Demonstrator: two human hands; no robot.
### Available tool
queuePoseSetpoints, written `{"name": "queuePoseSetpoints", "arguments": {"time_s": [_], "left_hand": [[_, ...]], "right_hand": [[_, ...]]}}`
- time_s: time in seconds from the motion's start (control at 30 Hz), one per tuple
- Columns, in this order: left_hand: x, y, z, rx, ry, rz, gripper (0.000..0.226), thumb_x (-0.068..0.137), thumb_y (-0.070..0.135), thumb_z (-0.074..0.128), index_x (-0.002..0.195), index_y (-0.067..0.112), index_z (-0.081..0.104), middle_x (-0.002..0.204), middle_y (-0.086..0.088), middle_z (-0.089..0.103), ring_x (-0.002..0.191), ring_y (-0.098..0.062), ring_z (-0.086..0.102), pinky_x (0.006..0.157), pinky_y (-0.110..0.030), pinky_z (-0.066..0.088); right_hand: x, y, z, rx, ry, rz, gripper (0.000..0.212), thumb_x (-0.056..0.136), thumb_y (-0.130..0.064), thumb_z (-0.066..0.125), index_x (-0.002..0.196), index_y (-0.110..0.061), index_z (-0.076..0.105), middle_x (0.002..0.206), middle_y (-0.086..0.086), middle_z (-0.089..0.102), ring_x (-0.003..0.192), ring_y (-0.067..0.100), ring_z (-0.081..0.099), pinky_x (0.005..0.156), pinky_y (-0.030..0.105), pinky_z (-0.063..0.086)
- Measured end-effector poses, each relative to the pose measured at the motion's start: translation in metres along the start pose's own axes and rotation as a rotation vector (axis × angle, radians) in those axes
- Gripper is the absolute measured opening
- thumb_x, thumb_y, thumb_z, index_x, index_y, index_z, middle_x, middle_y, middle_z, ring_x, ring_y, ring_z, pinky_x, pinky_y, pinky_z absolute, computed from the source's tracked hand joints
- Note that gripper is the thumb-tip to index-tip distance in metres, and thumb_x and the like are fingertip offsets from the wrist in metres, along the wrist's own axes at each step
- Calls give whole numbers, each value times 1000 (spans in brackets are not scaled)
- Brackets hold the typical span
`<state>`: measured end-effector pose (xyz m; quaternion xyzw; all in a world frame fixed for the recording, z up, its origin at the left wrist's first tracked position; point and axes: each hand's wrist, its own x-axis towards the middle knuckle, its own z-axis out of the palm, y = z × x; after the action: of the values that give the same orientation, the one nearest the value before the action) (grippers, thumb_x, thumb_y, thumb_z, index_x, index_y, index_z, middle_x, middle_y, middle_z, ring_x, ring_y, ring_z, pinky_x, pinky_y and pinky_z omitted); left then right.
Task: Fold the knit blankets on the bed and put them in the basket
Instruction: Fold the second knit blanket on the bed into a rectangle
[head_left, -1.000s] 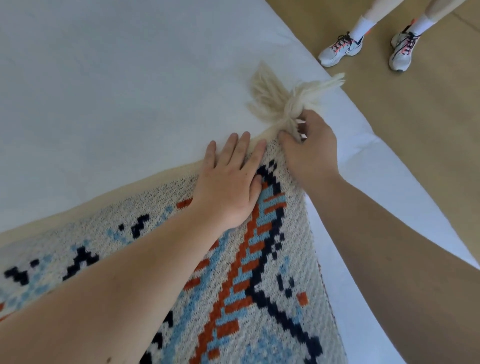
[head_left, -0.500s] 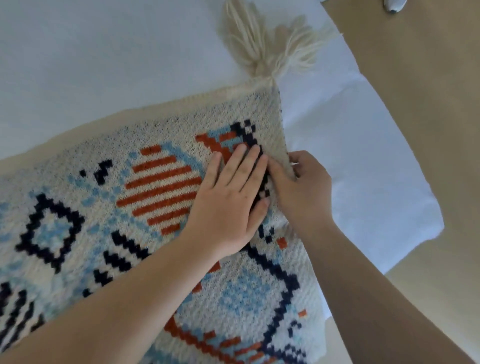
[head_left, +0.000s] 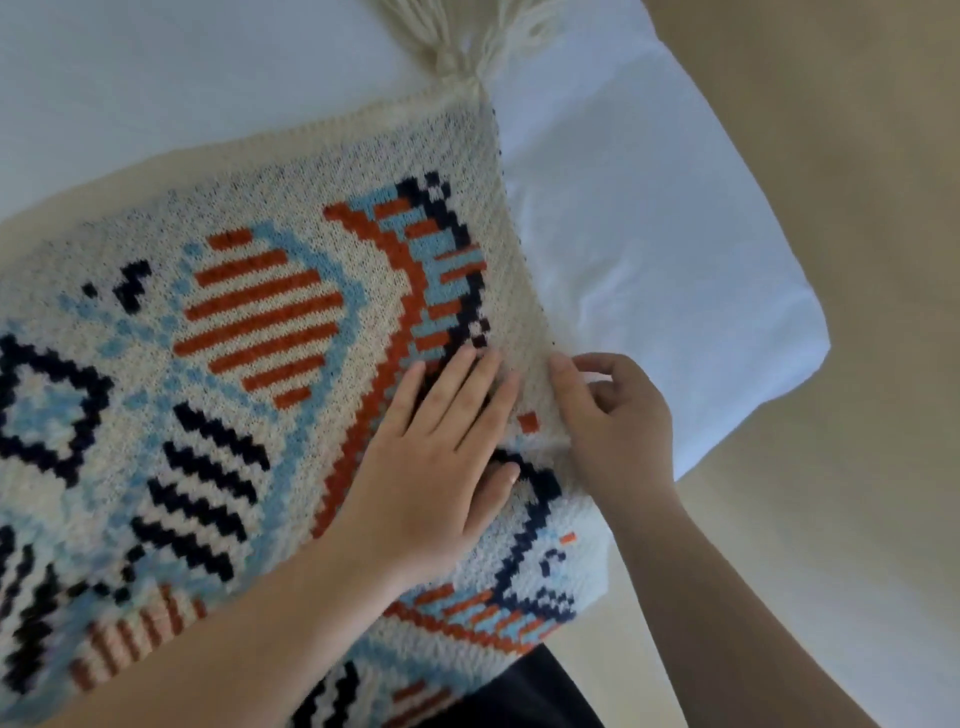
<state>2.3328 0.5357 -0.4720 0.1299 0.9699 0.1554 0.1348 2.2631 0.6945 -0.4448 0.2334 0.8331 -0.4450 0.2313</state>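
A cream knit blanket (head_left: 218, 332) with orange, light blue and navy patterns lies spread on the white bed (head_left: 649, 218), its near part hanging over the bed's edge toward me. A cream tassel (head_left: 462, 47) sticks out from its far right corner. My left hand (head_left: 441, 457) lies flat on the blanket near its right edge, fingers straight. My right hand (head_left: 613, 415) is at the blanket's right edge with curled fingers pinching the knit.
The bed's corner (head_left: 800, 332) ends at the right, with tan floor (head_left: 857, 156) beyond it. Dark clothing (head_left: 524, 696) shows at the bottom below the hanging blanket.
Both hands have slid along the blanket's right edge toward me, away from the tasselled corner. The view has tipped down, and the sneakers on the floor have left the frame.
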Motion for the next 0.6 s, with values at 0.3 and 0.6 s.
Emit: {"name": "queuePoseSetpoints", "arguments": {"time_s": [0.3,0.6], "left_hand": [[11,23,22,44,-35,-17,72,102,56,19,160,15,9,167,-11,1,154,-27,-4,123,-53,5],[18,51,36,43,1,-78,71,103,54,21,160,14,7,167,-12,1,154,-28,-4,124,-52,1]], "right_hand": [[-37,42,-35,-6,-85,111,20,90,-36,69,79,-21,64,65,-3,69,51,7,65,41,26,52],[-41,81,-52,-94,-88,87,26,85,-46,71,90,-22,63,69,-6,69,51,0,63,43,14,44]]}}
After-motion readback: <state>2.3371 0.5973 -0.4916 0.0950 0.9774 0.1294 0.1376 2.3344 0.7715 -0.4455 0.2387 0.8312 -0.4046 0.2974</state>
